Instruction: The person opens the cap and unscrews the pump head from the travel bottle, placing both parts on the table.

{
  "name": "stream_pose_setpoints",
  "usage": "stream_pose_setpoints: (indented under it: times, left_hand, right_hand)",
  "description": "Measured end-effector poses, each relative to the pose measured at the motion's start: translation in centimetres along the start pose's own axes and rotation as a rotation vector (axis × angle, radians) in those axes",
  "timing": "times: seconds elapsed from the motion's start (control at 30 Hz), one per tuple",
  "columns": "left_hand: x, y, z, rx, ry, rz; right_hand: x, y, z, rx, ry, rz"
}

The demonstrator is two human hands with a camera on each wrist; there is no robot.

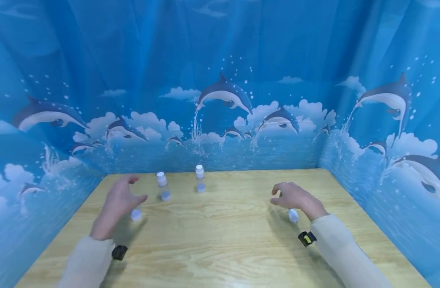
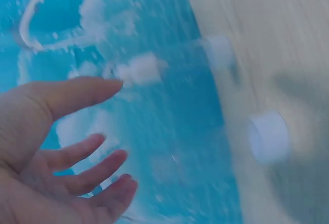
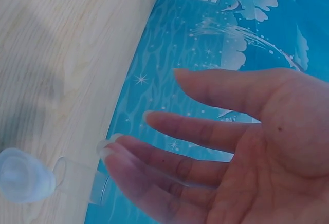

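My left hand (image 1: pixel 118 202) hovers at the left of the table, fingers spread and empty. Just beside it stands a clear bottle with a white base (image 1: pixel 136 215); no white top shows on it, and its body is faint in the left wrist view. Two clear bottles with white tops, one nearer (image 1: pixel 162 180) and one further right (image 1: pixel 200 172), stand upright toward the back. On the right, my right hand (image 1: pixel 295 196) hangs with loosely bent fingers, holding nothing. Near it are a white piece (image 3: pixel 25 175) and a clear tube (image 3: pixel 77 180); whether they join is unclear.
The wooden table (image 1: pixel 212 248) meets a blue dolphin-print curtain (image 1: pixel 220 152) along its back edge, and the curtain also runs down both sides. A small dark device hangs at each wrist, one left (image 1: pixel 119 252) and one right (image 1: pixel 307 239).
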State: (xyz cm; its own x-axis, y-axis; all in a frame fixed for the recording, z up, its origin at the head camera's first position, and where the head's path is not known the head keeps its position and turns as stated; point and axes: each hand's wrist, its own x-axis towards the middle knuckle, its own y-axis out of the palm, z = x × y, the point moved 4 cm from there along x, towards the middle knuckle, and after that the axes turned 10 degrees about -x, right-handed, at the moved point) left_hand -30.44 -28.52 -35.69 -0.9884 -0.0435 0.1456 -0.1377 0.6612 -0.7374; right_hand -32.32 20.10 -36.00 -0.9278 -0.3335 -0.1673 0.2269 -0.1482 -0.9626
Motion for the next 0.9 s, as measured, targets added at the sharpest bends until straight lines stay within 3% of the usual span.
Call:
stream_pose_setpoints:
  times: [0.1,0.27,0.43,0.63,0.9]
  left_hand:
    - [0.2,0.8,-1.9,-0.026,0.041,-0.028]
    - [1.3,3.3,-2.9,-0.141,-0.008,0.024]
    - [2.3,5.5,-2.2,-0.214,-0.056,0.002]
    - [3.1,6.8,-0.9,-0.222,-0.099,-0.047]
    - [4.7,8.2,0.5,-0.296,-0.159,-0.062]
  right_hand:
    - [0.0,-0.1,0.4,0.004,-0.011,0.009]
    - [-0.1,0.0,1.2,0.021,-0.014,0.029]
    - [-0.1,0.0,2.1,0.04,-0.019,0.03]
    - [-0.1,-0.1,2.5,0.048,-0.012,0.035]
    - [0.1,0.2,2.7,0.051,-0.029,0.026]
